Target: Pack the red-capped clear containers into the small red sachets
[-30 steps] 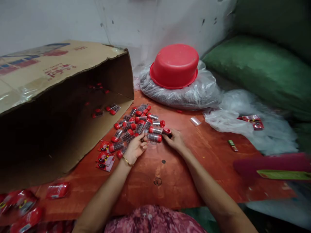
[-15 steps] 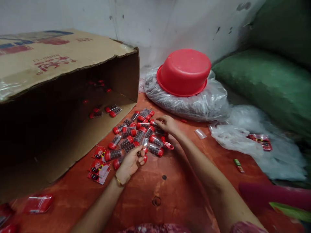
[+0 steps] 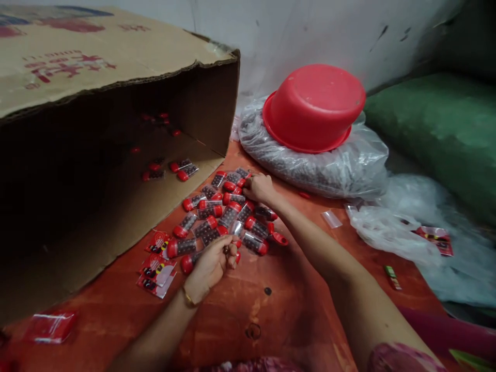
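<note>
My left hand [image 3: 213, 266], with a bracelet at the wrist, is closed at the near edge of a pile of small clear containers. Its fingers hold a clear plastic tube [image 3: 236, 228]; a red end shows beside the fingertips, and the palm hides part of it. At the pile's far right edge, my right hand [image 3: 259, 187] has its fingers curled down among the containers; what they grip is hidden. Each container [image 3: 229, 214] has a red cap and dark round beads inside. A red spoon-shaped piece [image 3: 279, 237] lies at the pile's right side.
A large cardboard box [image 3: 209, 98] opens toward the pile, with several containers inside. Printed red cards [image 3: 158, 271] lie left of my left hand. An upturned red basin [image 3: 318, 108] rests on a filled clear bag [image 3: 310, 178]. Plastic bags [image 3: 391, 227] lie at right.
My right hand has moved slightly farther into the pile, its fingers now curled down. My left hand keeps its hold. The view has shifted a little.
</note>
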`<state>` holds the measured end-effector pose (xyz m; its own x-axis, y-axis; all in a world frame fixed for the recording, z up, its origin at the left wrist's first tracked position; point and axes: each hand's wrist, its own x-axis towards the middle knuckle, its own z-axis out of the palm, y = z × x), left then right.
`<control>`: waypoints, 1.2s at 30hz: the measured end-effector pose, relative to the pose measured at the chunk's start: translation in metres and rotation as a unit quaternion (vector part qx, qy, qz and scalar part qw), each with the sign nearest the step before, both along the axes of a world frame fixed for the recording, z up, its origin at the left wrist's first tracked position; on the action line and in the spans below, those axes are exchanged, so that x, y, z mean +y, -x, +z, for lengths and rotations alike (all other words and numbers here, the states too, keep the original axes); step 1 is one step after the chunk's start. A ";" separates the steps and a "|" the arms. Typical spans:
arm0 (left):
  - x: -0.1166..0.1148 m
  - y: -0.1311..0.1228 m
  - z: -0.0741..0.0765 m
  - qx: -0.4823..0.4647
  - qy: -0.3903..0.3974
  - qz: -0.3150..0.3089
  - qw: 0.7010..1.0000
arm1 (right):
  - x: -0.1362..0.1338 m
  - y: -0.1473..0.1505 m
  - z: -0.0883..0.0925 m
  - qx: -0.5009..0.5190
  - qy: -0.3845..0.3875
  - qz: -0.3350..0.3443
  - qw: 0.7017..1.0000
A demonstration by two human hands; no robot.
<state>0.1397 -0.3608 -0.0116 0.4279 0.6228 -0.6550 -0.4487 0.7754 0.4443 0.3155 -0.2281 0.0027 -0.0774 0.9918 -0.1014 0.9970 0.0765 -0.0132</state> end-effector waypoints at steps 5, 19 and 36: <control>0.002 0.003 0.015 -0.020 0.050 0.019 0.998 | -0.024 -0.012 0.022 0.106 -0.098 0.021 0.989; -0.027 -0.024 0.046 -0.031 0.096 0.096 0.990 | -0.192 -0.008 0.018 0.351 -0.316 0.019 0.881; -0.032 -0.034 0.053 -0.079 -0.084 0.278 0.954 | -0.200 0.033 -0.014 0.247 -0.158 -0.150 0.944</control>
<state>0.1735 -0.3925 0.0415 0.0862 0.8722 -0.4815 -0.8408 0.3230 0.4345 0.2824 -0.4284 -0.0117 0.2517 0.9514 0.1774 0.8525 -0.1312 -0.5059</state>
